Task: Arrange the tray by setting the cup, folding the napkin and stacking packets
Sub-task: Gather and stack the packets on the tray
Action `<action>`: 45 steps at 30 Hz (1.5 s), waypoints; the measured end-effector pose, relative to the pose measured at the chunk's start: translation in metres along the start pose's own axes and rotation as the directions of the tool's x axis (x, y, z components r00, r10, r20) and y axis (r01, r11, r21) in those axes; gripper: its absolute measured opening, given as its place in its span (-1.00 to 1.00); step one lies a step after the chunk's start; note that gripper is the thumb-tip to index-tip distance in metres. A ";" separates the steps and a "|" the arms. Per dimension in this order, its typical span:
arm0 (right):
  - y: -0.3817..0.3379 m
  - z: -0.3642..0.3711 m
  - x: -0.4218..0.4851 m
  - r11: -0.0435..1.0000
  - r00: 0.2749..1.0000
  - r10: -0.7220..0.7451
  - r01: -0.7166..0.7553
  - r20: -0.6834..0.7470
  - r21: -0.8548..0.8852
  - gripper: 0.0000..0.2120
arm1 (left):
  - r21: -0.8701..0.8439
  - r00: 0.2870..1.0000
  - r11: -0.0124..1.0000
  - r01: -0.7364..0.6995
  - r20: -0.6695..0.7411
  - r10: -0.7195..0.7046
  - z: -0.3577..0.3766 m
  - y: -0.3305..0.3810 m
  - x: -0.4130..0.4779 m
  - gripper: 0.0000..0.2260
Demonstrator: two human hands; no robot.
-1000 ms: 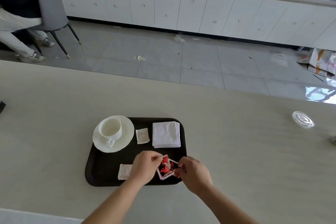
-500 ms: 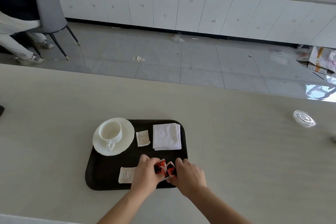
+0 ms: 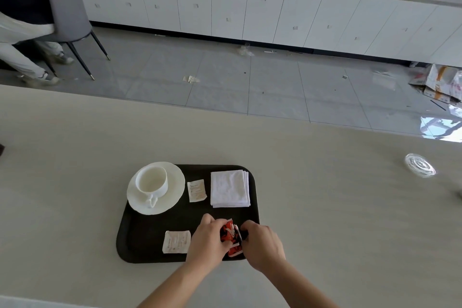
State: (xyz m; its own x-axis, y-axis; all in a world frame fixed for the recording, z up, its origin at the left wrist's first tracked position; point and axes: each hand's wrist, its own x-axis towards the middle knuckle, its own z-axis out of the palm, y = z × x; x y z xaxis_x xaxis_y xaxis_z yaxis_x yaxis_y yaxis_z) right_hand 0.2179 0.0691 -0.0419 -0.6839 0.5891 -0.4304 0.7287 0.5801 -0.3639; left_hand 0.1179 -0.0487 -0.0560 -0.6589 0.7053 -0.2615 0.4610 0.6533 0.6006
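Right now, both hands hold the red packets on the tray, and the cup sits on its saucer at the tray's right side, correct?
No. The head view shows the cup on its saucer at the left side of the tray. The left hand and right hand do hold the red packets.

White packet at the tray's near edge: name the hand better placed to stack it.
Left, probably: the left hand lies right beside that white packet, while the right hand sits beyond the red packets.
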 end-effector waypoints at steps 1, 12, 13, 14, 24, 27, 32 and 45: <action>0.000 -0.001 0.001 1.000 1.000 0.006 -0.006 -0.007 0.020 -0.79 | -0.009 1.000 1.000 0.013 0.000 -0.013 -0.001 -0.002 -0.001 -0.53; -0.011 -0.003 0.005 0.997 1.000 -0.021 0.021 -0.005 0.070 -0.91 | -0.042 1.000 0.999 0.029 -0.005 -0.030 0.005 0.008 -0.016 -0.63; -0.010 -0.004 0.006 0.997 1.000 -0.022 0.022 0.008 0.077 -0.90 | -0.048 1.000 0.999 0.024 0.004 -0.024 0.004 0.009 -0.018 -0.63; -0.008 -0.006 0.006 0.997 0.999 -0.026 0.025 0.021 0.078 -0.88 | -0.062 1.000 0.998 0.019 0.001 -0.019 0.003 0.008 -0.020 -0.63; -0.009 -0.004 0.004 0.994 0.992 -0.103 0.100 0.073 0.047 -0.64 | 0.228 0.981 0.969 0.097 -0.186 -0.054 -0.045 -0.055 -0.020 -0.55; -0.007 -0.002 0.006 0.994 0.991 -0.109 0.106 0.082 0.041 -0.65 | 0.306 0.983 0.941 0.145 -0.151 -0.102 -0.050 -0.069 -0.025 -0.47; -0.008 -0.002 0.008 0.994 0.994 -0.085 0.081 0.065 0.068 -0.61 | 0.353 0.978 0.917 0.184 -0.157 -0.136 -0.054 -0.072 -0.025 -0.48; -0.083 0.010 0.037 0.765 0.761 -0.627 0.561 -0.166 -0.316 -0.74 | -0.230 0.868 0.929 0.291 -0.344 -0.357 -0.061 -0.083 -0.026 -0.93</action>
State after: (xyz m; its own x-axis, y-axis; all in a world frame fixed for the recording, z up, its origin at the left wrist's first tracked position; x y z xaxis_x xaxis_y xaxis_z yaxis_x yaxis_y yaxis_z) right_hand 0.1326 0.0369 -0.0359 -0.9833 0.1778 0.0384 0.1621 0.9523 -0.2587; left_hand 0.0607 -0.1383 -0.0527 -0.9414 0.2844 -0.1816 0.0998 0.7488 0.6553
